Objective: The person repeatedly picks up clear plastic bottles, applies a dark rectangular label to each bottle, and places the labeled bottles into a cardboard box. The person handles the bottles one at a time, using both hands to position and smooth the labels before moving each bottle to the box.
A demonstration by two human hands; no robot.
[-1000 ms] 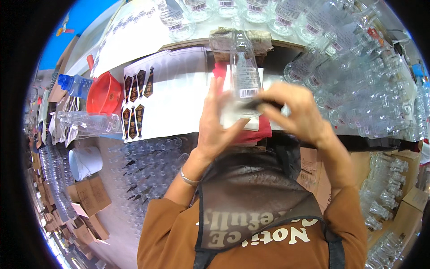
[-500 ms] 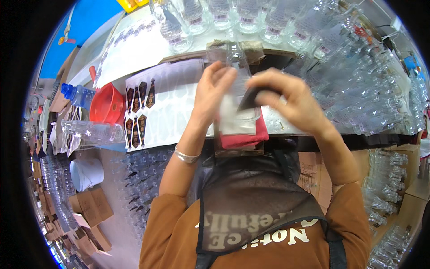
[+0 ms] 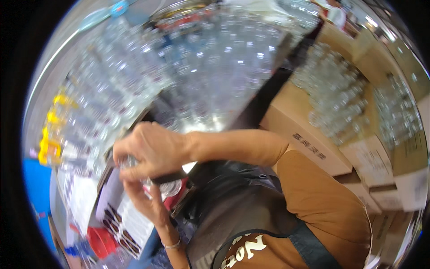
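Observation:
My right hand [image 3: 154, 150] reaches across from the right, its fingers curled over the neck end of a clear glass bottle [image 3: 170, 188]. A dark flat scraper [image 3: 168, 177] sticks out from under its palm. Just below, my left hand [image 3: 145, 204] is against the same bottle, with thumb and fingers around it. Both hands hide much of the bottle, and motion blurs it. Beneath lies a red cloth [image 3: 178, 197]. Left of my left hand is a white sheet [image 3: 139, 223] bearing dark tie-shaped labels [image 3: 114, 219].
Rows of clear glass bottles [image 3: 219, 67] crowd the bench beyond my hands. Yellow objects [image 3: 50, 145] stand at the far left. A red plastic scoop [image 3: 102, 242] sits near a blue-capped bottle [image 3: 79, 249]. Cardboard boxes [image 3: 304, 134] with more bottles rise on the right; another person [image 3: 335, 15] is behind.
The view has swung right, bringing the boxes in. My right hand has gone from beside the bottle to over its neck end, scraper still in it. My left hand is now beneath the right.

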